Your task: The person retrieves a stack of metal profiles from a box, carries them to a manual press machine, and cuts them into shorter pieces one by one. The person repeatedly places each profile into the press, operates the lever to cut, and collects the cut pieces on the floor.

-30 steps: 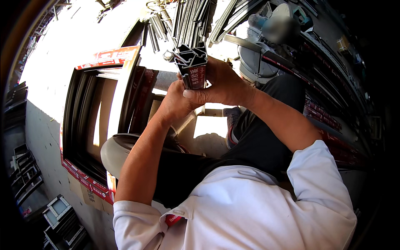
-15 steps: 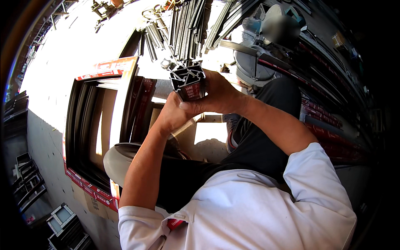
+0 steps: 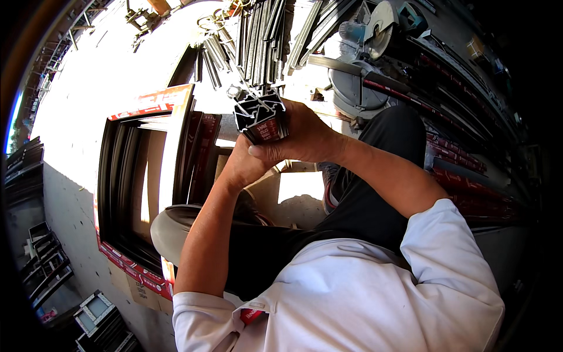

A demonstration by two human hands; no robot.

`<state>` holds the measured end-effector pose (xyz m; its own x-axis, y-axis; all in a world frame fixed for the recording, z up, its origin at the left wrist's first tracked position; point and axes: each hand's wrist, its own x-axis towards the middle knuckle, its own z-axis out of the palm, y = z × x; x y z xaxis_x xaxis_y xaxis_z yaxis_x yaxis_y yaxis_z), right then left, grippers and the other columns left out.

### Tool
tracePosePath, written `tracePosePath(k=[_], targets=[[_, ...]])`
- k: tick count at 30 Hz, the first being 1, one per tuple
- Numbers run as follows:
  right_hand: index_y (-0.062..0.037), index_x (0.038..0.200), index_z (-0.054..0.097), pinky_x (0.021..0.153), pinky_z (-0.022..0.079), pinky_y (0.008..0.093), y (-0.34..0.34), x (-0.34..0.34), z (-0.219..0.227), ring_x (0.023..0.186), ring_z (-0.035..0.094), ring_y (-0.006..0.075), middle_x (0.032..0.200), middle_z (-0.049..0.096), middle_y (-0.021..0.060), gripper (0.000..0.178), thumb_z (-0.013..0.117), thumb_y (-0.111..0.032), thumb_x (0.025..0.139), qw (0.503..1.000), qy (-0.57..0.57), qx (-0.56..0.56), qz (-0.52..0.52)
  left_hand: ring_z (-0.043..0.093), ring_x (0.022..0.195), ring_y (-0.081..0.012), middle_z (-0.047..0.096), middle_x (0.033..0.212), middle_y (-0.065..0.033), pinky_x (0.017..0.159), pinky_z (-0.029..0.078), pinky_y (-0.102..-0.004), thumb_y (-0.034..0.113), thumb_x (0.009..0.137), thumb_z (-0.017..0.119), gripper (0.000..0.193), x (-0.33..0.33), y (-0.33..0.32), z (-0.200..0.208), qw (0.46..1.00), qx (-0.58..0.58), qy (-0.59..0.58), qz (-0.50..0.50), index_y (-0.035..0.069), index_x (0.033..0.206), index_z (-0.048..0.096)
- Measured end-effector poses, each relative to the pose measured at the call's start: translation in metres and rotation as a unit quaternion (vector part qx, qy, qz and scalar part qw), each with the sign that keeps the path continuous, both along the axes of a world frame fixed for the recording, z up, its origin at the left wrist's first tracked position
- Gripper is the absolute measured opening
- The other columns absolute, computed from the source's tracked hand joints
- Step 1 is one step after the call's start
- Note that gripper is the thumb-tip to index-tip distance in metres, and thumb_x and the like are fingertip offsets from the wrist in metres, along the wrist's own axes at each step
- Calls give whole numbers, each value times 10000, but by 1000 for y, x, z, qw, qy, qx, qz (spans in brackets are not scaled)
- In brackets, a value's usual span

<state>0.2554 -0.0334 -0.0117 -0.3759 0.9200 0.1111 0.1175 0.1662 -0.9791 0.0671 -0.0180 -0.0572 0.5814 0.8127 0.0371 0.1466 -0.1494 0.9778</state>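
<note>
Clock positions are being read with the profile [image 3: 271,130] as the dial centre. The profile is standing out in front of the person, between both hands, with its open, multi-celled end facing the viewer; red film is covering its near side.

1. Right hand [image 3: 309,132]: lying at 3 o'clock. The grip is pressing on the profile's side, with the thumb crossing the near side toward the left hand.
2. Left hand [image 3: 243,163]: lying at 7 o'clock. The grip is clasping the profile from below; the profile and the right thumb are hiding most of its fingers.

Surroundings:
- Dark strips [image 3: 258,53] are lying at 12 o'clock.
- A saw [image 3: 356,97] is standing at 2 o'clock, its round blade [image 3: 384,40] showing.
- A frame stack [image 3: 111,182] is standing at 8 o'clock, with red-and-white film covering its edges.
- A shoe [image 3: 330,190] is showing at 4 o'clock.
</note>
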Motion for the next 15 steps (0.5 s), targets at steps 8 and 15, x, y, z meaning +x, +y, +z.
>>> tracePosePath(k=[8,15], targets=[[-47,1237,630,949,521,326,0,-1,3,997,623,133,1062,697,35,627,930,-385,803,1000,14,20,-2,646,997,-157,729,1109,-57,888,560,-354,145,837,875,428,3,1,0,1000,-7,0,0,37,1204,685],[-45,1237,630,954,516,322,-1,0,1,1002,623,133,1071,697,36,627,932,-380,802,999,33,-2,-8,650,1014,-163,730,1117,-66,902,557,-361,162,848,866,414,2,4,1,1000,-3,12,-16,43,1203,688]])
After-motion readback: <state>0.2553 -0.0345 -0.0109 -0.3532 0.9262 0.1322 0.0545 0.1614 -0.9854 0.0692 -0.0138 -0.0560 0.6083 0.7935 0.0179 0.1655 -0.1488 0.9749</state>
